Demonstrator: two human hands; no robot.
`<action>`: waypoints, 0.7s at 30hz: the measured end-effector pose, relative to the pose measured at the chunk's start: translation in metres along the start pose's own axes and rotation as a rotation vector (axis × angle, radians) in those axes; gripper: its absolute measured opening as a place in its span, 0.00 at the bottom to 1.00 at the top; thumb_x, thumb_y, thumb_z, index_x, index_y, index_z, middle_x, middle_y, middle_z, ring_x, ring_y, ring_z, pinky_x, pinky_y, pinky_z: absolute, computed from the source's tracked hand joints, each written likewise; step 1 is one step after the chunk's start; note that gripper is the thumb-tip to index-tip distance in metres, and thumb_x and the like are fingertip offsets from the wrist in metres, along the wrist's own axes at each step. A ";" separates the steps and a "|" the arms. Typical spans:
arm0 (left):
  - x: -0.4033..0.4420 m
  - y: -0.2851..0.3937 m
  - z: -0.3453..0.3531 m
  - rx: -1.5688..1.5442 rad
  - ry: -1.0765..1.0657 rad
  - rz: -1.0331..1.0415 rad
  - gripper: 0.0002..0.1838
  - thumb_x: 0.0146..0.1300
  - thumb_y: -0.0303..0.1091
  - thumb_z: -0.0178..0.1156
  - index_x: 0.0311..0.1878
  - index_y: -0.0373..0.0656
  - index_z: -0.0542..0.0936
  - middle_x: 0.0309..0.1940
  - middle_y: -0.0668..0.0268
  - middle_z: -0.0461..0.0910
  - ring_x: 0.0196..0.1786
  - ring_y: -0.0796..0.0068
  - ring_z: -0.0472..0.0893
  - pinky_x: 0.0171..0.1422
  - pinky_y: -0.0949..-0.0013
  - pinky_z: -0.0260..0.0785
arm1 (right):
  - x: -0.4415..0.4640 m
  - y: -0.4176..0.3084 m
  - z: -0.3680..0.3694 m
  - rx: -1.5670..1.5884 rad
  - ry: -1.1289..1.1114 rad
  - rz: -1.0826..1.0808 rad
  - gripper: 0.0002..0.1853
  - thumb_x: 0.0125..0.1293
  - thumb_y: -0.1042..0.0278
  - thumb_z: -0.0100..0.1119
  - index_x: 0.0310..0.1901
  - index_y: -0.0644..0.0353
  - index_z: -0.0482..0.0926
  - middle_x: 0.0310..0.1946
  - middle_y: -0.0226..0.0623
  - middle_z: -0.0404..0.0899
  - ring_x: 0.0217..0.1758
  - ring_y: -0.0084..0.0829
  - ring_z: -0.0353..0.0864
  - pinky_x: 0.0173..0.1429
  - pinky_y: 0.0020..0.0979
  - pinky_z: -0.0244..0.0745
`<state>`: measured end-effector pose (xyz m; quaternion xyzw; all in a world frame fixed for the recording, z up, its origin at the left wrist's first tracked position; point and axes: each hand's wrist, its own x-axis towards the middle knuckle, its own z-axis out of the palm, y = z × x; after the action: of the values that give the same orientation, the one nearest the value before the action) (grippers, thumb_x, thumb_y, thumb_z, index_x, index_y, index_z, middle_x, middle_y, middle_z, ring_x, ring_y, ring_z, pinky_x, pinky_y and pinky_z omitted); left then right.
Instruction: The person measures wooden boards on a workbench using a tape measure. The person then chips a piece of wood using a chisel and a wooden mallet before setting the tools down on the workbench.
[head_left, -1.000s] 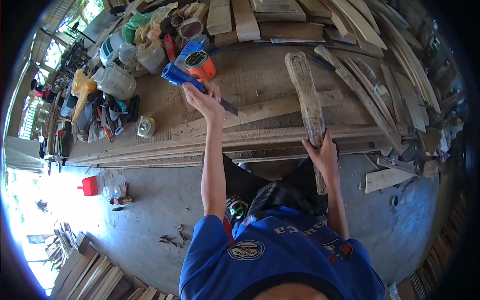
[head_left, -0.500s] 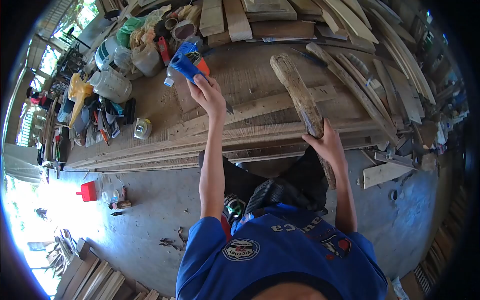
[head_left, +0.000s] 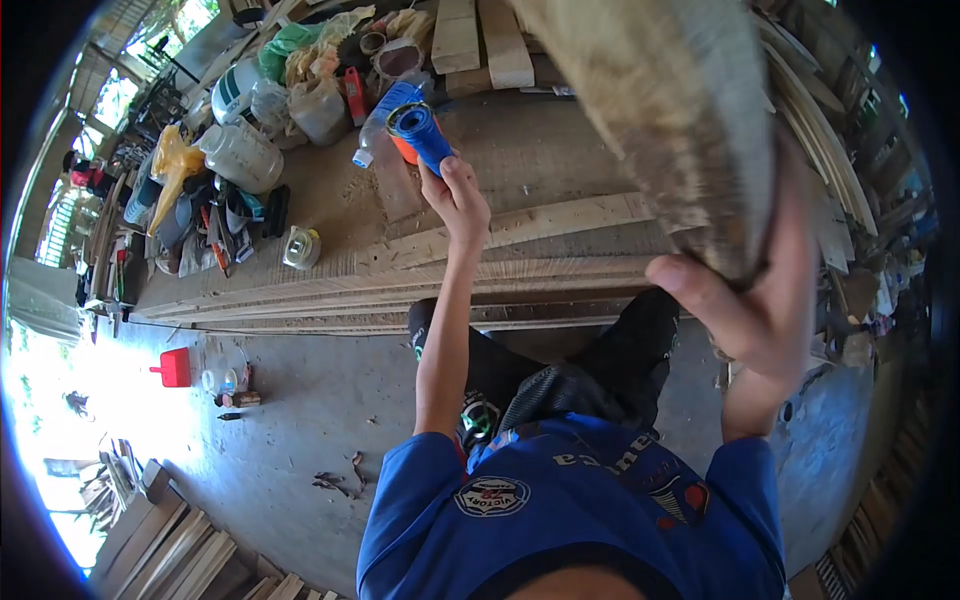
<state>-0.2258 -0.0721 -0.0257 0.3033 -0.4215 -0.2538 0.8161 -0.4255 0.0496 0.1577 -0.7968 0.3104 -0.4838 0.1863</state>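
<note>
My left hand [head_left: 462, 203] is closed around a blue cylindrical handle [head_left: 427, 138], whose round open end points up and toward the left. The blade seen on this tool before is hidden now. Close to the camera, my right hand [head_left: 745, 310] grips the lower part of a rough wooden stick [head_left: 680, 110], which looks very large and is blurred by motion. Behind the blue handle, an orange can [head_left: 404, 150] is mostly covered. A clear bottle [head_left: 376, 137] with a blue label lies beside it on the wooden workbench [head_left: 560, 165].
A tape measure [head_left: 301, 247] sits near the bench's front edge, with a white jar [head_left: 240, 156] and mixed tools farther left. Wooden boards [head_left: 505, 45] are stacked at the back. On the floor lie a red dustpan [head_left: 175, 368] and, lower left, wood offcuts [head_left: 180, 550].
The stick has been raised from over the bench toward the camera with my right hand. My left hand has moved right, and the blue handle has turned so its end faces up.
</note>
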 end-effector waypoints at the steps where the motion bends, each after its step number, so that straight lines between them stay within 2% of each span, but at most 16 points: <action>1: 0.000 0.000 -0.001 -0.043 -0.002 -0.022 0.14 0.63 0.45 0.46 0.35 0.42 0.65 0.17 0.78 0.60 0.17 0.92 0.57 0.19 0.84 0.45 | 0.005 -0.003 0.003 0.002 -0.001 -0.007 0.43 0.44 0.60 0.67 0.58 0.71 0.55 0.50 0.46 0.67 0.55 0.37 0.67 0.58 0.32 0.60; 3: -0.001 0.002 -0.002 -0.048 -0.008 -0.013 0.14 0.63 0.44 0.47 0.34 0.42 0.65 0.17 0.77 0.61 0.17 0.92 0.57 0.19 0.83 0.45 | 0.013 -0.006 0.010 0.177 0.137 -0.080 0.45 0.43 0.57 0.67 0.59 0.70 0.54 0.50 0.47 0.67 0.54 0.41 0.67 0.57 0.34 0.61; 4: -0.002 0.004 -0.002 -0.054 -0.018 -0.012 0.14 0.63 0.44 0.47 0.34 0.42 0.65 0.17 0.77 0.61 0.17 0.91 0.57 0.19 0.83 0.45 | 0.014 -0.008 0.010 0.186 0.131 -0.088 0.45 0.43 0.57 0.67 0.59 0.70 0.54 0.50 0.47 0.67 0.54 0.41 0.67 0.57 0.34 0.61; 6: -0.002 0.009 0.004 -0.006 0.029 0.065 0.11 0.63 0.40 0.46 0.33 0.40 0.65 0.16 0.76 0.62 0.18 0.90 0.59 0.19 0.82 0.48 | 0.008 -0.012 0.006 -0.099 -0.148 0.144 0.45 0.43 0.57 0.67 0.59 0.70 0.53 0.49 0.51 0.68 0.53 0.43 0.69 0.57 0.36 0.62; 7: 0.000 0.012 0.008 0.030 0.061 0.149 0.10 0.62 0.38 0.45 0.33 0.40 0.66 0.17 0.76 0.63 0.19 0.90 0.61 0.20 0.82 0.50 | 0.006 -0.010 0.004 -0.084 -0.154 0.116 0.45 0.43 0.57 0.67 0.59 0.70 0.53 0.49 0.51 0.68 0.53 0.43 0.69 0.57 0.36 0.62; 9: -0.002 0.003 0.000 0.110 0.002 0.090 0.09 0.61 0.33 0.46 0.33 0.36 0.68 0.19 0.75 0.67 0.21 0.87 0.65 0.22 0.79 0.55 | 0.000 -0.003 0.004 -0.304 -0.518 0.371 0.40 0.47 0.60 0.65 0.58 0.67 0.56 0.48 0.55 0.70 0.50 0.45 0.73 0.52 0.38 0.68; 10: -0.005 -0.013 0.003 0.073 0.028 0.105 0.08 0.60 0.31 0.47 0.33 0.36 0.69 0.19 0.73 0.69 0.21 0.86 0.66 0.22 0.78 0.56 | -0.001 -0.003 0.004 -0.279 -0.530 0.321 0.40 0.47 0.60 0.65 0.58 0.67 0.56 0.48 0.55 0.70 0.50 0.45 0.73 0.52 0.38 0.68; 11: -0.003 -0.027 0.007 0.027 0.052 0.122 0.07 0.58 0.30 0.47 0.34 0.35 0.70 0.19 0.71 0.70 0.21 0.85 0.66 0.22 0.77 0.57 | -0.001 -0.005 0.000 -0.279 -0.529 0.372 0.40 0.46 0.58 0.64 0.58 0.67 0.56 0.49 0.56 0.68 0.51 0.45 0.72 0.53 0.39 0.67; 12: -0.004 -0.021 0.002 0.140 -0.068 0.130 0.07 0.58 0.29 0.48 0.35 0.36 0.70 0.17 0.69 0.69 0.19 0.84 0.66 0.21 0.77 0.57 | 0.002 -0.007 -0.004 -0.284 -0.532 0.429 0.41 0.46 0.56 0.64 0.59 0.66 0.55 0.50 0.58 0.67 0.52 0.45 0.71 0.55 0.40 0.66; 13: -0.010 -0.010 0.000 0.253 -0.194 0.121 0.07 0.57 0.29 0.48 0.36 0.36 0.69 0.15 0.67 0.69 0.18 0.83 0.66 0.21 0.76 0.58 | 0.004 -0.011 -0.007 -0.272 -0.545 0.400 0.41 0.46 0.56 0.64 0.59 0.66 0.55 0.50 0.58 0.67 0.52 0.45 0.71 0.55 0.40 0.66; 14: -0.008 -0.004 0.004 0.275 -0.207 0.204 0.06 0.58 0.30 0.49 0.36 0.38 0.68 0.12 0.65 0.65 0.15 0.83 0.65 0.19 0.75 0.56 | 0.006 -0.015 -0.010 -0.315 -0.510 0.340 0.42 0.46 0.53 0.63 0.60 0.66 0.55 0.51 0.57 0.66 0.53 0.45 0.70 0.55 0.41 0.65; 16: -0.006 0.013 0.005 0.278 -0.183 0.056 0.08 0.58 0.33 0.50 0.33 0.39 0.66 0.11 0.66 0.63 0.14 0.81 0.63 0.18 0.74 0.53 | 0.006 -0.015 -0.015 -0.353 -0.469 0.282 0.43 0.47 0.51 0.62 0.60 0.65 0.54 0.51 0.57 0.66 0.54 0.46 0.69 0.55 0.42 0.65; 18: -0.004 0.009 -0.002 0.255 -0.135 0.058 0.08 0.59 0.34 0.50 0.31 0.39 0.64 0.11 0.67 0.61 0.14 0.81 0.61 0.18 0.74 0.52 | 0.008 -0.008 -0.023 -0.383 -0.262 0.025 0.42 0.49 0.55 0.60 0.62 0.63 0.52 0.56 0.55 0.60 0.59 0.46 0.62 0.60 0.40 0.59; 20: -0.004 0.004 -0.006 0.235 -0.089 0.055 0.10 0.59 0.35 0.50 0.30 0.39 0.63 0.11 0.67 0.60 0.14 0.82 0.60 0.18 0.74 0.50 | 0.012 -0.007 -0.023 -0.456 -0.199 -0.004 0.42 0.49 0.55 0.59 0.62 0.63 0.51 0.58 0.55 0.57 0.60 0.46 0.61 0.61 0.42 0.58; 21: -0.003 0.004 -0.006 0.211 -0.083 0.057 0.10 0.59 0.35 0.50 0.29 0.40 0.63 0.11 0.67 0.59 0.15 0.82 0.59 0.19 0.74 0.50 | 0.017 -0.007 -0.017 -0.399 -0.185 0.102 0.42 0.49 0.55 0.59 0.62 0.63 0.51 0.58 0.55 0.57 0.60 0.46 0.61 0.62 0.42 0.57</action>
<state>-0.2220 -0.0660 -0.0273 0.3648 -0.4878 -0.1970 0.7682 -0.4327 0.0428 0.1809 -0.8421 0.4213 -0.3278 0.0768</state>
